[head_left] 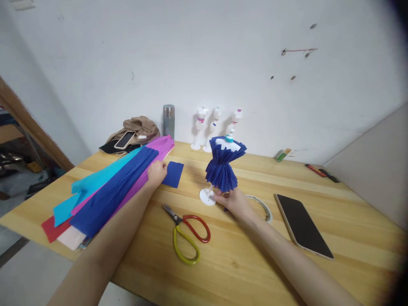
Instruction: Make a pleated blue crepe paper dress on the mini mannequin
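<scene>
A small white dress form point(229, 145) stands upright on a round base point(208, 196), wearing a pleated blue paper dress point(223, 170). My right hand point(234, 200) is closed at the rim of that base, just under the skirt; some fingertips are hidden. On the left, my left hand point(157, 172) is closed with curled fingers, between the pile of coloured crepe paper point(111, 187) and a small blue paper square point(175, 174). Whatever it pinches is hidden. Scissors point(177, 219) with one red and one yellow handle lie partly spread between my forearms.
Several white dress forms point(201, 123) stand by the wall beside a grey thermos point(168, 121). A brown cloth bundle point(140, 127) carries a phone point(125, 140). To the right lie a tape roll point(266, 208), a large dark-screened tablet point(302, 225), a green-orange tube point(283, 155) and markers point(315, 171).
</scene>
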### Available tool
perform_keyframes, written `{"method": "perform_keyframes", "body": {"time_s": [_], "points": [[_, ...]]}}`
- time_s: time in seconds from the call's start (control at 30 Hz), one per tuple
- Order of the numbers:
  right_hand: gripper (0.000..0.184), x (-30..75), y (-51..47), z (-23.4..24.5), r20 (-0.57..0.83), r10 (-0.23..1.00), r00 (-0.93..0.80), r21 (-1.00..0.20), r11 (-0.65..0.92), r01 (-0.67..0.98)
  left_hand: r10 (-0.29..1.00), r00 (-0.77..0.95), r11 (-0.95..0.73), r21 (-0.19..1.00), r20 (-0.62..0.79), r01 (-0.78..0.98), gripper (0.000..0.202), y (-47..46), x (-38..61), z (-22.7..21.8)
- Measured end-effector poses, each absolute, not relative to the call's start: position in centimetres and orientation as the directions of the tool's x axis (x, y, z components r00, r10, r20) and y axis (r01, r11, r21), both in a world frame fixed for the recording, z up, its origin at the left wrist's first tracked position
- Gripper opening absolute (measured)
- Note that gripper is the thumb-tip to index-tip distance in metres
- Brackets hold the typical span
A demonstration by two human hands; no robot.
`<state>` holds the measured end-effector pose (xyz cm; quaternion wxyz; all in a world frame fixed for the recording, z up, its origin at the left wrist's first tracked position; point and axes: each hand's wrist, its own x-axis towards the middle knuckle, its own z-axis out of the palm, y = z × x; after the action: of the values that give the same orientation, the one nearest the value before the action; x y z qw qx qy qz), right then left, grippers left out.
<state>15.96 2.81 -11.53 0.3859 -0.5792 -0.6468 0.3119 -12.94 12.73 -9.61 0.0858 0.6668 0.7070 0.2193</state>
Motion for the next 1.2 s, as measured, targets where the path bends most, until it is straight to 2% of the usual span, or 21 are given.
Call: {"method": "perform_keyframes", "body": {"time_s": [0.13,0.33,0.43,0.53,0.63,0.77,0.9,1.07,1.2], "points": [[0.022,15.3,4.2,-12.4,0.242,0.968,-0.063,-0.824,0.239,0.514,0.976,-0.106,-0.006,0.508,0.192,0.862,0.025,12.7,-12.5,-9.2],[0.017,15.1,5.0,-12.9,0.267,0.958,-0.109,-0.8,0.283,0.529,0.969,-0.033,-0.135,0.635,0.245,0.76,0.029,12.3,-10.7,-7.7],[0.017,15.3,5.0,-13.0,0.261,0.957,-0.126,-0.786,0.287,0.548,0.957,0.111,-0.281,0.761,0.268,0.585,0.034,11.2,-9.4,-6.0],[0.016,15.1,4.8,-12.6,0.282,0.95,-0.134,-0.76,0.307,0.573,0.881,0.373,-0.416,0.853,0.292,0.315,0.05,9.6,-7.9,-3.9],[0.015,14.7,4.5,-11.9,0.312,0.94,-0.136,-0.734,0.33,0.593,0.804,0.505,-0.462,0.864,0.313,0.199,0.05,8.6,-6.0,-2.3],[0.012,14.5,4.5,-11.3,0.329,0.934,-0.137,-0.712,0.341,0.614,0.743,0.548,-0.502,0.862,0.385,0.075,0.048,8.8,-4.7,-1.5],[0.019,14.6,4.6,-10.9,0.307,0.938,-0.158,-0.707,0.336,0.623,0.726,0.566,-0.5,0.865,0.39,0.046,0.05,9.2,-5.3,-1.3],[0.021,14.5,4.7,-11.0,0.291,0.942,-0.167,-0.714,0.33,0.618,0.695,0.613,-0.512,0.857,0.375,0.058,0.064,9.6,-5.6,-0.7],[0.023,14.2,4.7,-11.1,0.289,0.943,-0.163,-0.711,0.326,0.623,0.616,0.67,-0.536,0.844,0.414,-0.027,0.074,10.7,-4.4,-0.3]]}}
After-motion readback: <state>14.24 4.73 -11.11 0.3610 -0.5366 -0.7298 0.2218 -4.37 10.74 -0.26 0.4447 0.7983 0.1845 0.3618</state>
